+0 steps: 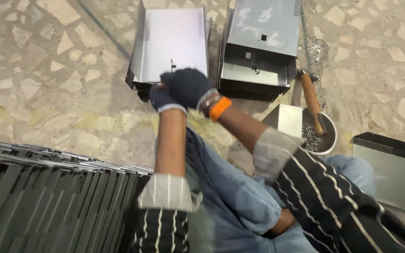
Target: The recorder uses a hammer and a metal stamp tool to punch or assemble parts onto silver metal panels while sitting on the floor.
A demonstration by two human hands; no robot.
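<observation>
Resting on speckled stone floor [62, 70], grey metal casing [172, 44], gloved left hand [164, 99] and right hand [188, 86] closed on its edge.

Stone-chip terrazzo floor [48, 70], beige with pale fragments. Far centre: two grey sheet-metal housings just beside each other, the left metal housing [172, 44] showing a pale flat panel, the right metal housing [258, 47] darker and open at its near side. Right of those: a round bowl of small metal fasteners [322, 136] with a wooden-handled tool [311, 100] resting across it. Far right: another grey metal panel [392, 175]. Near left: a leaning row of dark metal sheets [48, 201].
</observation>
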